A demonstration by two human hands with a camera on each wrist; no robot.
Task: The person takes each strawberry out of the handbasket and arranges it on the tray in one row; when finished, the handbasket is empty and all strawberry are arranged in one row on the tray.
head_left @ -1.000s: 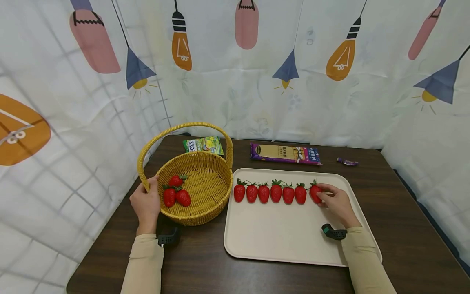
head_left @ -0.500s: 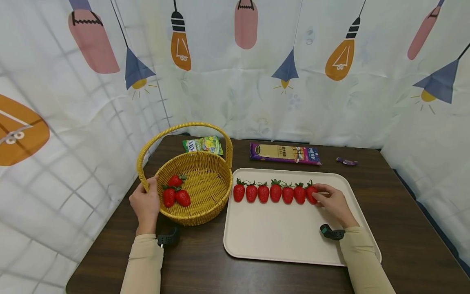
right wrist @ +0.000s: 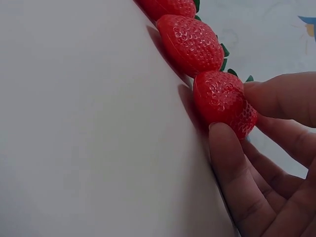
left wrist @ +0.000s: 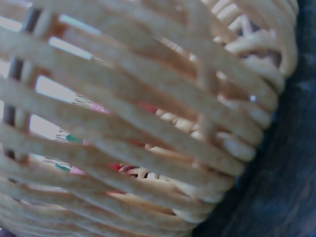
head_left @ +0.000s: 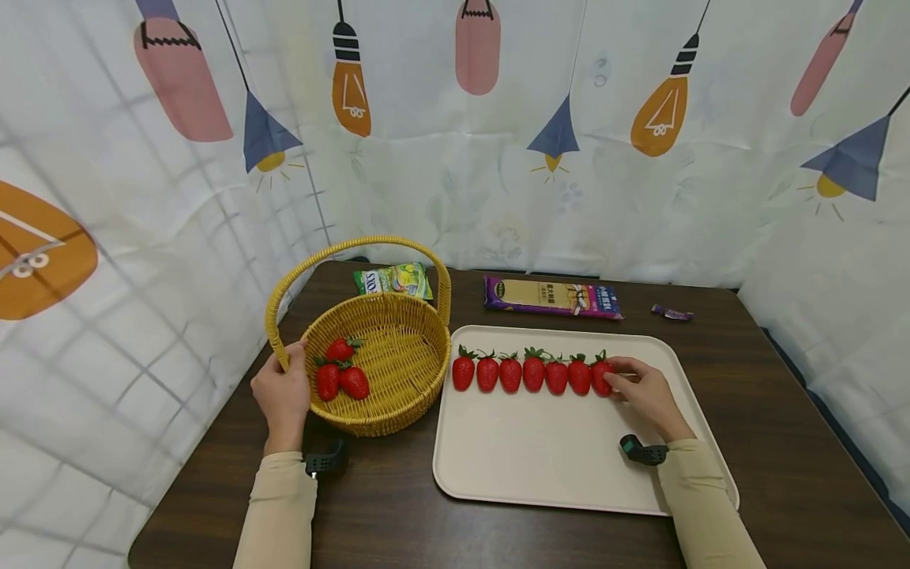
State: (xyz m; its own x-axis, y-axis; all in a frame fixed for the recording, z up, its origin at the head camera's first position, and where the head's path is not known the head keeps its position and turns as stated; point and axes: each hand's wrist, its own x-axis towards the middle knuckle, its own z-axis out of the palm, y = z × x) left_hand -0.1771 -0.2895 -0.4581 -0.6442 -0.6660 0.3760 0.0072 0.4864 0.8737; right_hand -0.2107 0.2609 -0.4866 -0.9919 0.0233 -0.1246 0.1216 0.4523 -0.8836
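At the right end of a row of several strawberries (head_left: 533,371), my right hand (head_left: 647,395) pinches the last strawberry (head_left: 601,379) between thumb and fingers. The row runs along the far part of a cream tray (head_left: 540,474). In the right wrist view the pinched strawberry (right wrist: 219,98) sits right against its neighbour (right wrist: 192,44). My left hand (head_left: 284,395) grips the left side of a yellow woven basket (head_left: 398,356), by the base of its handle. Three strawberries (head_left: 341,371) lie inside it on the left. Basket weave (left wrist: 148,123) fills the left wrist view.
Behind the basket lies a green snack packet (head_left: 394,281). A long purple package (head_left: 553,298) and a small purple wrapped sweet (head_left: 671,314) lie behind the tray on the dark wooden table (head_left: 384,506). A printed curtain (head_left: 455,197) hangs at the back and sides.
My right hand has slid the last strawberry leftward, closing the gap to the one beside it. The left hand and basket have stayed in place.
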